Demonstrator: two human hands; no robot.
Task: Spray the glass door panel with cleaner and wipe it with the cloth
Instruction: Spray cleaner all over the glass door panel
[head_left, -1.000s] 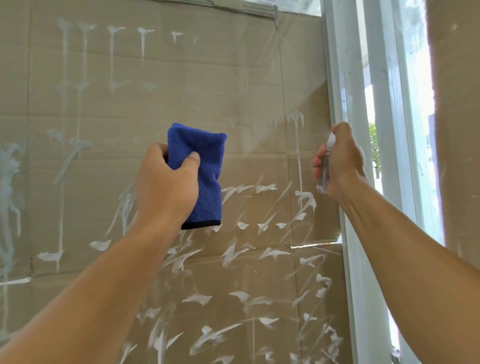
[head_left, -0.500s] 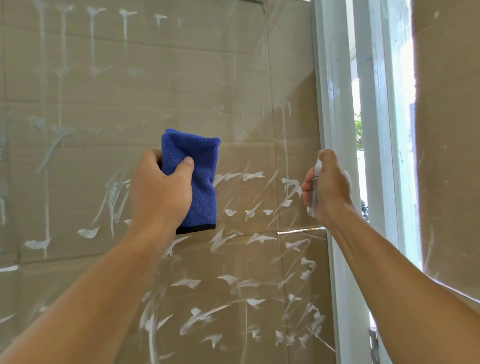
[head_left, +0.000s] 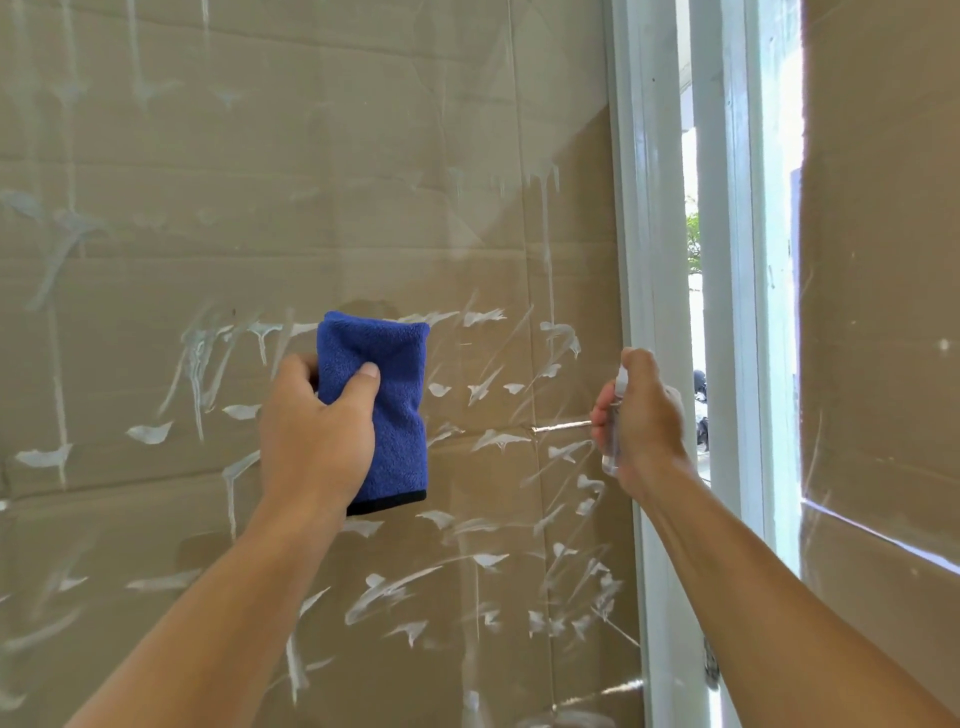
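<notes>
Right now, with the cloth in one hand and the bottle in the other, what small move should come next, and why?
Probably wipe the blue cloth sideways to the right. The left hand holds it against the glass panel, and many white smears lie just right of it. The right hand only holds the spray bottle.

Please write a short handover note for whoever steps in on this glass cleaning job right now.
Left hand grips the folded blue cloth, held up at the glass door panel.
Right hand grips the small clear spray bottle near the white door frame.
Done: hard to tell; white streaks and drips still cover most of the pane.
Left: wiping the streaked areas around and below the cloth, then the runs at upper left, probably spraying again where needed.
</notes>
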